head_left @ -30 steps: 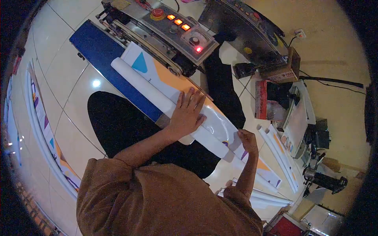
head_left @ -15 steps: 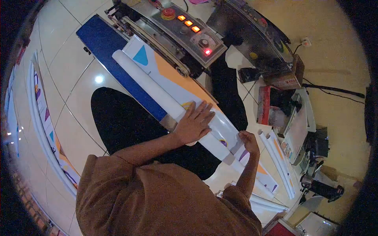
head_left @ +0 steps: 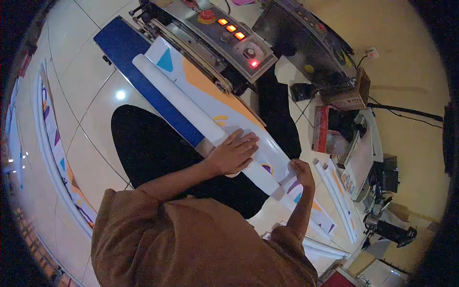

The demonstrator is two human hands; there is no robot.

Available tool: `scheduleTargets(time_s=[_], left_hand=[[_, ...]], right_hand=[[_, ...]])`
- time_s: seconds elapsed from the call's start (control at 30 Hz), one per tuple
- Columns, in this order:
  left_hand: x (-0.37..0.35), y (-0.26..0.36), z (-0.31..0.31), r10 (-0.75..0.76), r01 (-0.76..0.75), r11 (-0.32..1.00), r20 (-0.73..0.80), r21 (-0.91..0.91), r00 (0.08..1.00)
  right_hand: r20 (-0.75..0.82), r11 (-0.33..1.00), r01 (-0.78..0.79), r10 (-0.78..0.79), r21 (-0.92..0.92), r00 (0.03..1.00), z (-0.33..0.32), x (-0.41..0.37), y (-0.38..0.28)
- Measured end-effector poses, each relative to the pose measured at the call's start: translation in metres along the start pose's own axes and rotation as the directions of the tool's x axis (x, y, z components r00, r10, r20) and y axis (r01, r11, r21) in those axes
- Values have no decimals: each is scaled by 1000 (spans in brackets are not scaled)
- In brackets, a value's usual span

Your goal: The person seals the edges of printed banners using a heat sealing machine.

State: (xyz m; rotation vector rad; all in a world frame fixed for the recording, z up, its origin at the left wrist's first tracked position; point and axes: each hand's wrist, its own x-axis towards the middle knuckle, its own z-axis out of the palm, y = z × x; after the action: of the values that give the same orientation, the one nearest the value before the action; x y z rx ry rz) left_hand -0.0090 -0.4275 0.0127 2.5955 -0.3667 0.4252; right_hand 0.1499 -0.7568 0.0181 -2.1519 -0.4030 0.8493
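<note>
A long printed sheet (head_left: 239, 111), white with orange, blue and purple shapes, lies across the blue belt (head_left: 125, 50) of a machine, its near side rolled into a white tube (head_left: 179, 98). My left hand (head_left: 235, 150) rests on the tube and the sheet beside it, fingers spread and palm down. At the sheet's right edge my right hand (head_left: 301, 171) has its fingers pressed together on the edge. Beyond the sheet stands the machine's control panel (head_left: 234, 38) with lit orange buttons, a red light and a red knob.
A second dark machine (head_left: 306, 45) stands at the upper right, near a cardboard box (head_left: 351, 93) and a red box (head_left: 321, 129). Rolled prints (head_left: 337, 198) lie on the tiled floor at right, and more long prints (head_left: 57, 148) at left.
The rolled tube has shifted slightly toward the upper left, showing more of the yellow mark. My left hand's fingers have moved a little down on the sheet. My right hand stays at the edge.
</note>
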Motion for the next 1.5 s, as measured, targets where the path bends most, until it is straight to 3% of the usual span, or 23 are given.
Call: scheduleTargets(time_s=[0.1, 0.2, 0.37, 0.43, 0.53, 0.7, 0.83, 1.0, 1.13, 1.23, 1.3, 1.43, 1.5], left_hand=[[0, 0, 0, 8, -7, 1000, -15, 23, 1000], [0, 1, -3, 9, -8, 999, -10, 42, 1000], [1, 0, -2, 3, -3, 998, -12, 61, 1000], [2, 0, -1, -28, 28, 1000, -4, 6, 1000], [2, 1, -1, -68, 68, 998, -30, 12, 997], [4, -2, -2, -110, 110, 993, -9, 36, 994], [5, 1, -6, -150, 150, 987, -10, 52, 989], [5, 0, -6, -143, 144, 989, -19, 35, 990], [4, 0, -5, -131, 132, 991, -66, 9, 989], [6, 1, -7, -156, 157, 988, -33, 15, 987], [6, 0, -5, -158, 158, 987, -30, 17, 987], [6, 0, -6, -153, 154, 987, -8, 43, 988], [6, 0, -5, -149, 149, 987, -15, 56, 989]], right_hand=[[15, 997, -65, 64, 32, 998, 1, -5, -19], [-16, 1000, 18, -18, -18, 1000, 3, -4, -12], [13, 998, -28, 28, 56, 1000, 0, -1, 4], [19, 994, -4, 2, 106, 1000, 1, -1, 1], [37, 999, -39, 40, -21, 999, -2, -4, -7], [103, 997, -39, 33, 60, 994, -9, -7, 12], [64, 988, -125, 119, 92, 991, -3, -11, -17], [62, 993, 101, -104, 55, 993, -3, 2, 4], [17, 985, 122, -125, 119, 992, 0, 0, 3], [70, 988, 107, -115, 109, 991, -2, 2, 2], [46, 995, 24, -29, 93, 999, 0, 1, -3], [53, 996, 80, -81, 27, 995, -1, -1, -14], [64, 997, 20, -24, 69, 998, 0, 1, -17]])
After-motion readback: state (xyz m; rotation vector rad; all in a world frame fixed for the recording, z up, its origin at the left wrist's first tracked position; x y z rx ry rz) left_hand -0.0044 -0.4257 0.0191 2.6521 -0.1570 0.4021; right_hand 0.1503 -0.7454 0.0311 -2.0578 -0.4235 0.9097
